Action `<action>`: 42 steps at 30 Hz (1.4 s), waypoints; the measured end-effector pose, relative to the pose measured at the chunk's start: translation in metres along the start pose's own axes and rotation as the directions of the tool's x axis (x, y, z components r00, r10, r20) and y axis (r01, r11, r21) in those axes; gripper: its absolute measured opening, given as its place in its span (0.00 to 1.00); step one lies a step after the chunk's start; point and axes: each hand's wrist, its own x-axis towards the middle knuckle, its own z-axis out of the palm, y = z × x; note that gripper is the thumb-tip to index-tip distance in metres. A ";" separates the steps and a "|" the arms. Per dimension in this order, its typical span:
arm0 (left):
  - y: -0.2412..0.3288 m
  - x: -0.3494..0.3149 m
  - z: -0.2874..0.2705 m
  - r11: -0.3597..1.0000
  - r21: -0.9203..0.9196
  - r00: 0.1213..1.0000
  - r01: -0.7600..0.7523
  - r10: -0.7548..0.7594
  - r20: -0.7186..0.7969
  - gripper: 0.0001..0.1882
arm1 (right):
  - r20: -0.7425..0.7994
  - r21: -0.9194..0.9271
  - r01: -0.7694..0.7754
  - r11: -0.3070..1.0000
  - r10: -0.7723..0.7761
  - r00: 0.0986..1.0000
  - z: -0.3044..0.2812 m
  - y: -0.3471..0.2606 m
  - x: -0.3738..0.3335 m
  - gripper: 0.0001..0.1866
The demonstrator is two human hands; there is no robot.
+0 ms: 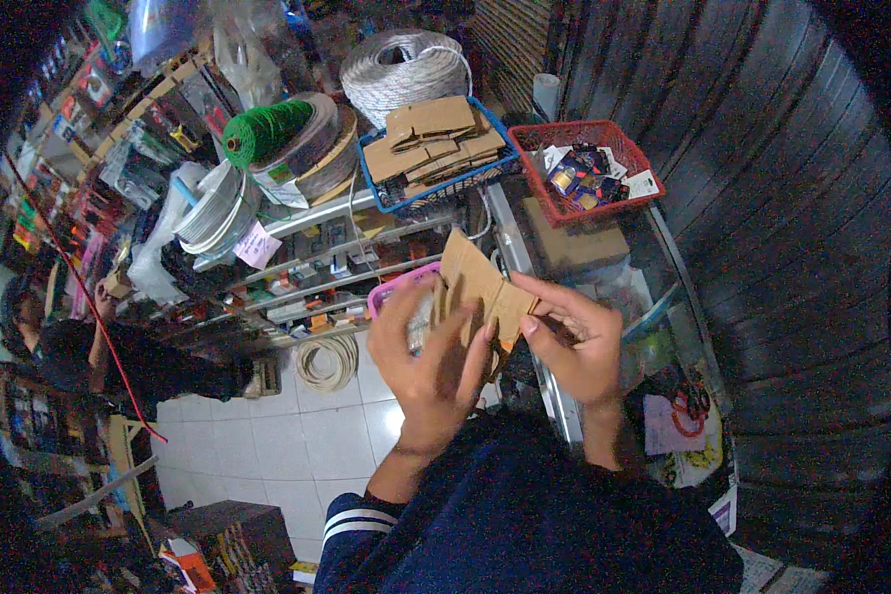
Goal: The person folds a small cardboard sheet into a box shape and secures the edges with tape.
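A creased piece of brown cardboard (pixel 477 279), bent along a fold, is held up in front of me between both hands. My right hand (pixel 579 342) pinches its right edge between thumb and fingers. My left hand (pixel 421 361), partly smeared by motion, grips the lower left side, its thumb tip against the cardboard. Beyond my hands, a blue plastic basket (pixel 441 193) holds several similar folded cardboard pieces (pixel 431 124) in a pile. Part of a pink basket (pixel 384 295) shows behind my left hand.
A red basket (pixel 544 203) with small packaged goods stands on the glass counter (pixel 643 277). Rope coil (pixel 406 74), green twine spool (pixel 267 132) and cable rolls (pixel 218 213) line the far side. Another person (pixel 119 351) is at the left. A cable coil (pixel 327 360) lies on the tiled floor.
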 end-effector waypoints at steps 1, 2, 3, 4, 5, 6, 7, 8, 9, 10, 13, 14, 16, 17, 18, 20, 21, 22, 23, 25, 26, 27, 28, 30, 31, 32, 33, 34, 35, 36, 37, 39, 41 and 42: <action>0.005 0.004 0.002 0.999 0.011 0.999 -0.033 0.033 0.015 0.18 | -0.009 -0.034 0.017 0.999 -0.018 1.000 0.000 0.001 -0.002 0.22; 0.008 0.007 0.004 0.999 -0.030 1.000 -0.022 0.023 0.013 0.18 | -0.018 -0.051 0.029 0.998 -0.030 0.999 0.000 0.000 -0.003 0.21; 0.010 0.010 0.007 0.997 -0.070 1.000 -0.014 0.015 0.011 0.17 | -0.028 -0.068 0.043 0.997 -0.045 0.999 0.000 -0.003 -0.003 0.21; 0.012 0.012 0.009 0.994 -0.110 1.000 -0.006 0.007 0.009 0.17 | -0.038 -0.085 0.056 0.995 -0.059 0.998 0.001 -0.004 -0.003 0.21; 0.012 0.012 0.013 0.988 -0.153 1.000 -0.001 0.000 -0.008 0.16 | -0.042 -0.111 0.085 0.990 -0.090 0.995 0.001 -0.004 -0.002 0.21; 0.010 0.012 0.018 0.980 -0.199 1.000 0.001 -0.005 -0.021 0.16 | -0.050 -0.139 0.113 0.984 -0.121 0.991 0.000 -0.003 -0.001 0.20; 0.009 0.012 0.022 0.970 -0.245 0.999 0.003 -0.011 -0.034 0.15 | -0.057 -0.168 0.140 0.976 -0.151 0.987 -0.001 -0.003 -0.001 0.20; 0.009 0.013 0.024 0.969 -0.248 0.999 -0.005 -0.004 -0.037 0.14 | -0.058 -0.195 0.160 0.968 -0.175 0.983 -0.003 -0.002 0.000 0.20; 0.009 0.014 0.026 0.968 -0.250 0.999 -0.010 0.000 -0.041 0.14 | -0.055 -0.221 0.180 0.958 -0.197 0.979 -0.006 0.000 0.001 0.21; 0.009 0.014 0.027 0.968 -0.251 0.999 -0.015 0.004 -0.046 0.13 | -0.051 -0.247 0.201 0.948 -0.220 0.974 -0.007 0.001 0.002 0.21; 0.009 0.013 0.028 0.968 -0.251 1.000 -0.005 -0.001 -0.022 0.10 | -0.054 -0.244 0.201 0.949 -0.220 0.974 -0.009 -0.002 0.002 0.21; 0.010 0.013 0.028 0.971 -0.240 1.000 -0.016 0.011 -0.023 0.10 | -0.049 -0.266 0.210 0.941 -0.231 0.972 -0.010 -0.002 0.002 0.22; 0.013 0.017 0.028 0.974 -0.221 0.999 -0.040 0.034 -0.027 0.09 | -0.038 -0.312 0.229 0.922 -0.253 0.967 -0.013 -0.004 0.002 0.22; 0.015 0.018 0.027 0.977 -0.209 0.999 -0.044 0.039 -0.030 0.09 | -0.042 -0.334 0.243 0.911 -0.272 0.961 -0.013 -0.004 0.002 0.22; 0.016 0.019 0.027 0.979 -0.197 0.999 -0.048 0.042 -0.034 0.08 | -0.043 -0.356 0.257 0.899 -0.290 0.956 -0.013 -0.003 0.002 0.22; 0.015 0.018 0.029 0.971 -0.236 0.999 -0.028 0.019 -0.041 0.08 | -0.057 -0.356 0.254 0.899 -0.292 0.955 -0.014 -0.002 0.001 0.22; 0.013 0.016 0.031 0.958 -0.287 0.999 -0.007 -0.006 -0.044 0.07 | -0.070 -0.335 0.239 0.912 -0.277 0.958 -0.014 -0.004 0.000 0.21; 0.013 0.015 0.032 0.942 -0.337 0.999 0.014 -0.031 -0.045 0.07 | -0.081 -0.313 0.224 0.923 -0.261 0.962 -0.014 -0.005 0.000 0.21; 0.014 0.014 0.032 0.909 -0.410 0.995 0.079 -0.096 -0.019 0.07 | -0.065 -0.320 0.227 0.920 -0.260 0.963 -0.016 -0.007 -0.001 0.20; 0.018 0.013 0.031 0.813 -0.544 0.975 0.207 -0.215 0.049 0.06 | -0.035 -0.333 0.232 0.914 -0.258 0.966 -0.019 -0.011 -0.002 0.20; 0.018 0.013 0.031 0.803 -0.557 0.975 0.210 -0.218 0.054 0.06 | -0.030 -0.349 0.253 0.902 -0.281 0.959 -0.019 -0.012 -0.002 0.20; 0.017 0.014 0.031 0.795 -0.568 0.974 0.213 -0.218 0.060 0.06 | -0.026 -0.363 0.275 0.890 -0.304 0.952 -0.019 -0.013 -0.002 0.20; 0.018 0.014 0.031 0.786 -0.579 0.974 0.215 -0.218 0.066 0.06 | -0.022 -0.378 0.296 0.877 -0.328 0.944 -0.020 -0.014 -0.002 0.20; 0.019 0.017 0.032 0.771 -0.598 0.973 0.222 -0.211 0.090 0.06 | -0.033 -0.359 0.305 0.882 -0.338 0.940 -0.023 -0.014 -0.002 0.20; 0.020 0.018 0.032 0.763 -0.605 0.973 0.226 -0.208 0.101 0.06 | -0.038 -0.348 0.309 0.885 -0.343 0.939 -0.024 -0.014 -0.002 0.20; 0.022 0.018 0.032 0.781 -0.588 0.976 0.211 -0.202 0.082 0.06 | -0.038 -0.350 0.305 0.886 -0.339 0.940 -0.025 -0.015 -0.003 0.20; 0.026 0.020 0.033 0.796 -0.573 0.979 0.195 -0.195 0.063 0.05 | -0.040 -0.354 0.301 0.886 -0.336 0.941 -0.027 -0.016 -0.002 0.20; 0.029 0.021 0.034 0.811 -0.557 0.981 0.179 -0.187 0.044 0.05 | -0.041 -0.357 0.297 0.885 -0.333 0.942 -0.028 -0.017 -0.002 0.20; 0.032 0.022 0.034 0.824 -0.541 0.983 0.168 -0.180 0.031 0.05 | -0.050 -0.359 0.287 0.888 -0.326 0.944 -0.029 -0.017 -0.003 0.20; 0.036 0.024 0.034 0.836 -0.526 0.985 0.156 -0.170 0.021 0.04 | -0.063 -0.363 0.276 0.890 -0.319 0.946 -0.029 -0.018 -0.003 0.20; 0.039 0.024 0.034 0.848 -0.511 0.987 0.143 -0.160 0.012 0.04 | -0.077 -0.366 0.265 0.892 -0.312 0.947 -0.030 -0.019 -0.004 0.20; 0.043 0.024 0.034 0.889 -0.445 0.993 0.108 -0.122 -0.002 0.05 | -0.085 -0.382 0.272 0.883 -0.326 0.941 -0.033 -0.021 -0.004 0.20; 0.045 0.025 0.033 0.895 -0.438 0.995 0.087 -0.100 -0.008 0.05 | -0.093 -0.391 0.271 0.880 -0.330 0.939 -0.034 -0.023 -0.006 0.20; 0.045 0.025 0.035 0.880 -0.469 0.995 0.080 -0.097 -0.012 0.06 | -0.094 -0.396 0.270 0.878 -0.331 0.939 -0.035 -0.024 -0.006 0.20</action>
